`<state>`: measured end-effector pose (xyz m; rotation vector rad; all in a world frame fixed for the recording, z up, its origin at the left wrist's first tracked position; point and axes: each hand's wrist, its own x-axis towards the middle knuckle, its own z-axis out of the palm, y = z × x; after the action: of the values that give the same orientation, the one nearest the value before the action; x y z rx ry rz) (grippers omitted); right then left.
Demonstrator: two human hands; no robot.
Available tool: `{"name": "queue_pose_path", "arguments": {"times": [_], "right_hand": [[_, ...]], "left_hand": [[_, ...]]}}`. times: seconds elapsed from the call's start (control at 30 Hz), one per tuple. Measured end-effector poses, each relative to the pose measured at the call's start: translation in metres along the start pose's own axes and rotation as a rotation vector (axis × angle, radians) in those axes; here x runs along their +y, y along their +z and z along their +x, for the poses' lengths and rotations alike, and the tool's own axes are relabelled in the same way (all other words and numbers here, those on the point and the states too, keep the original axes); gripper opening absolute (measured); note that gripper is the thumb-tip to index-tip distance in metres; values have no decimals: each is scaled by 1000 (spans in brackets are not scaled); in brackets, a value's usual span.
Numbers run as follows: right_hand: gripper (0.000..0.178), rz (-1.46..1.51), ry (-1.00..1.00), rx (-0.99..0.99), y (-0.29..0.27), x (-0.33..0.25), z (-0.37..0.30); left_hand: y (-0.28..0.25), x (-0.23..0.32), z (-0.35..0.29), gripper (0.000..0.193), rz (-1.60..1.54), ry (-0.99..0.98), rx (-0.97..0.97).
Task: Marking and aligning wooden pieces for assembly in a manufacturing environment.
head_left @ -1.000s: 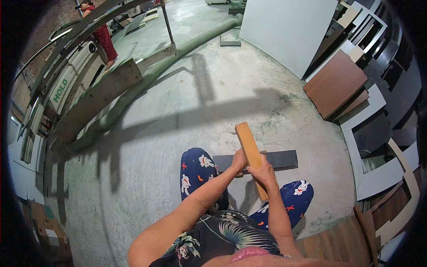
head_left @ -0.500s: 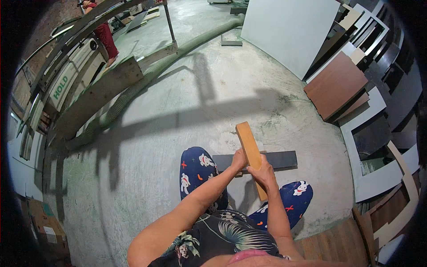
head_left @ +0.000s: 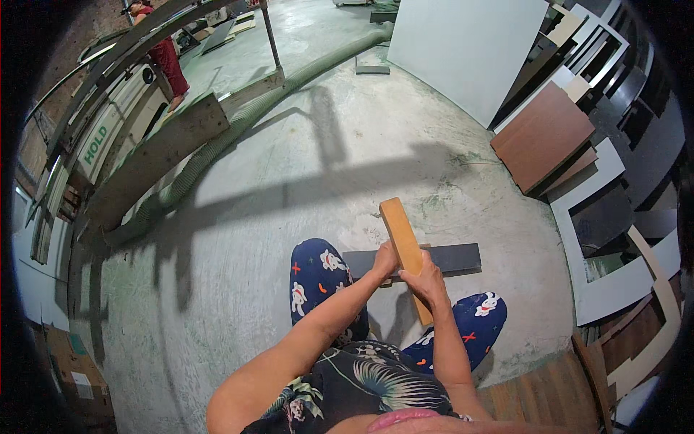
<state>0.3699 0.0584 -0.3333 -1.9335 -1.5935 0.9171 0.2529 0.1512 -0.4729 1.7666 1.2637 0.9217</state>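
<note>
A long yellow-tan block, wood-like with straight edges [head_left: 406,242], slants away from me between my knees. My left hand [head_left: 386,260] is closed against its left side, fingers partly hidden by the block. On the right side, my right hand [head_left: 426,281] grips it, thumb lying across the top. Beneath both hands a dark grey board [head_left: 459,260] lies crosswise. A small piece of light wood [head_left: 387,283] shows beside the board under my left hand; most of it is hidden.
A ribbed green hose [head_left: 238,129] runs along the floor beside a metal-framed machine [head_left: 123,130] at the left. Brown panels [head_left: 546,137], a white frame [head_left: 607,307] and a large white panel [head_left: 463,54] stand right. A person in red trousers [head_left: 168,65] is far left.
The whole view has shifted very slightly. My hands keep the same hold on the block, with no clear movement of it over the board.
</note>
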Motion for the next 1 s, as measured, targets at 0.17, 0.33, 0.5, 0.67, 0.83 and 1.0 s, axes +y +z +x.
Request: {"name": "queue_pose_path", "arguments": {"times": [0.17,0.33,0.5,0.67,0.83,1.0], "right_hand": [[72,-6,-9,9,2,0,1],[70,-25,22,-3,0,0,1],[70,-23,17,-10,0,-4,0],[70,-6,41,-9,-3,-4,-2],[70,20,6,-2,2,0,1],[70,-9,13,1,-2,-5,-2]], "left_hand": [[0,-4,2,28,18,26,6],[0,2,1,29,0,-19,-7],[-3,0,0,28,-15,-16,13],[-3,9,-1,31,25,-51,-11],[-3,1,2,29,63,-3,28],[-1,2,0,28,-107,-33,44]]}}
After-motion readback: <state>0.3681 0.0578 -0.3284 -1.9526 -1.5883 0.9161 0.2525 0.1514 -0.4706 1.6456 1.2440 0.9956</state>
